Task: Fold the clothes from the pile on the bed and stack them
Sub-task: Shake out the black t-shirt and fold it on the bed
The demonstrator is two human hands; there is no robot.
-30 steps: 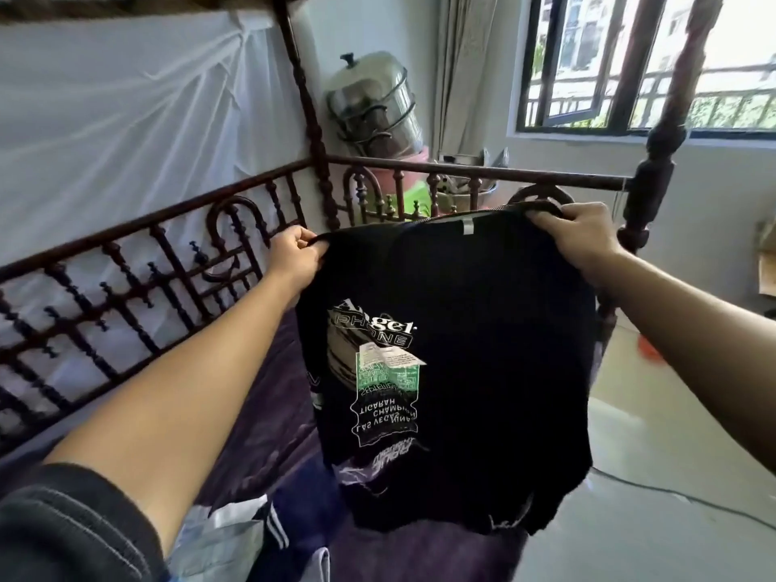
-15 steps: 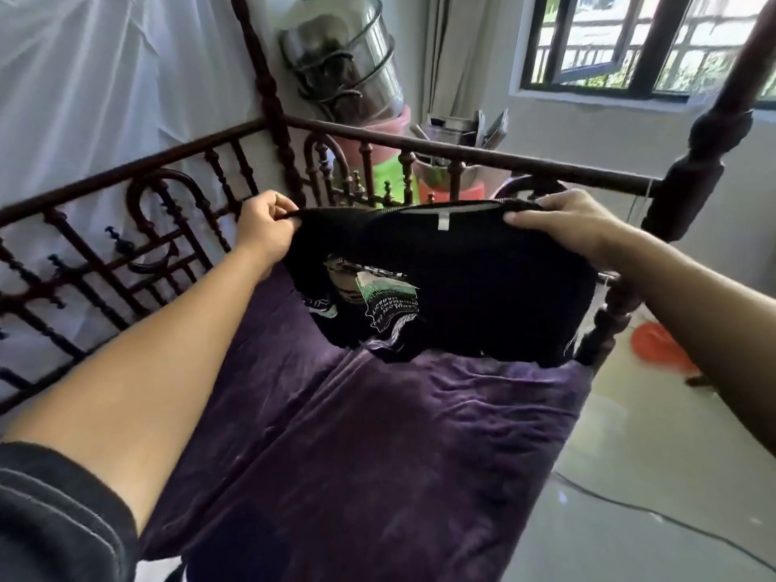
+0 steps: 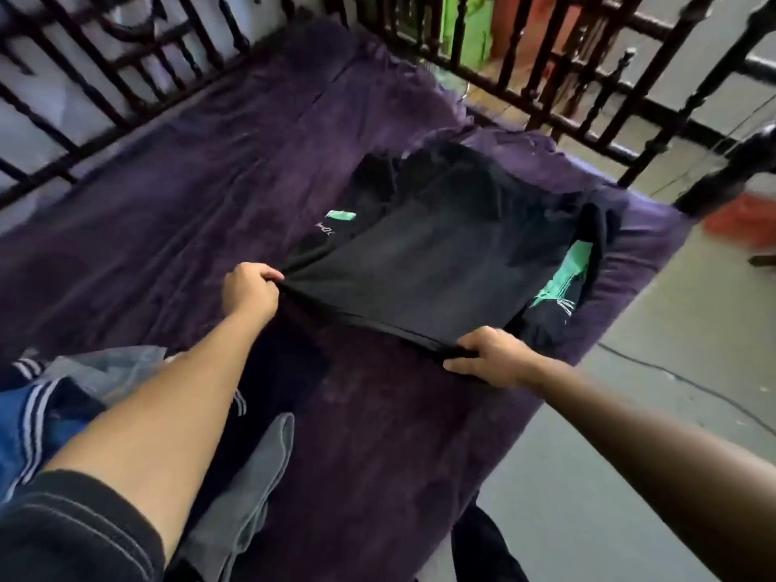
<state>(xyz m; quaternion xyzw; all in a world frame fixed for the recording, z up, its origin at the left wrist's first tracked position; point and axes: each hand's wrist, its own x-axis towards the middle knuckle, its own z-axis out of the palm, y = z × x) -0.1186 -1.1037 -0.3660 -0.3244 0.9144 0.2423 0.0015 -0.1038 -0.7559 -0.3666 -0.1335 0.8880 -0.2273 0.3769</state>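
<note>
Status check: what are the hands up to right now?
Left hand and right hand shut on black shirt. Shirt crumpled on purple bed cover. Nothing blocking.

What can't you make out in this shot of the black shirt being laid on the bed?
- Head view: black shirt print mostly folded under; only green bits show.
- Pile of clothes: cut off by left edge, crossed by left arm.
- Red object on floor: motion-blurred.
- Left hand, right hand: fingertips buried in the hem.

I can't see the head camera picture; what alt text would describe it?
Two hands, left hand and right hand, grip the near edge of a black T-shirt lying rumpled on a purple bedspread. More clothes sit at lower left, beside dark bed rails.
</note>
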